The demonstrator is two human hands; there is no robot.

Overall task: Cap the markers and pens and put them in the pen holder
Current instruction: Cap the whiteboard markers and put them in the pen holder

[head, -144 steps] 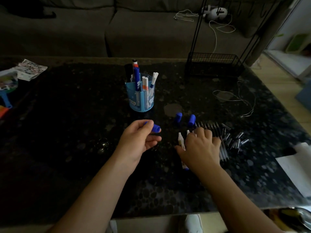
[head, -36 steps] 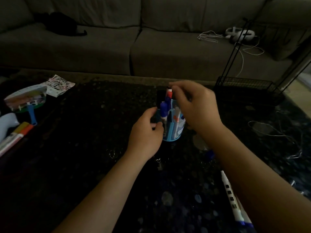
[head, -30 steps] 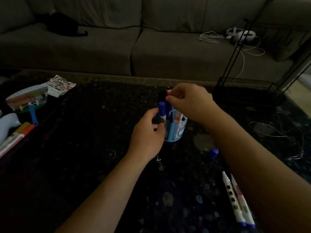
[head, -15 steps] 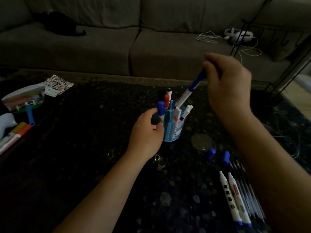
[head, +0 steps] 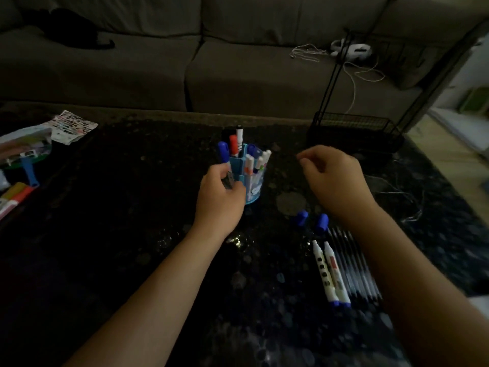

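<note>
A light-blue pen holder [head: 254,188] stands at the middle of the dark table with several markers upright in it, among them a blue-capped marker [head: 223,151] at its left side. My left hand [head: 219,197] grips the holder's left wall. Just right of the holder, my right hand [head: 335,178] hovers with loosely curled fingers and holds nothing. Two loose blue caps [head: 302,218] [head: 322,222] lie below the right wrist. Nearer to me, two uncapped white markers [head: 324,271] [head: 337,274] lie side by side, with a row of several dark pens [head: 357,266] on their right.
A black wire rack [head: 354,131] stands at the table's far right, with a thin cable [head: 404,192] lying beside it. Printed packaging [head: 74,125] and more markers [head: 16,195] lie at the left edge. A grey sofa [head: 238,75] runs behind the table.
My right hand, which held a blue-capped marker over the holder half a second ago, has dropped it in and drawn away to the right, empty. My left hand has stayed on the holder.
</note>
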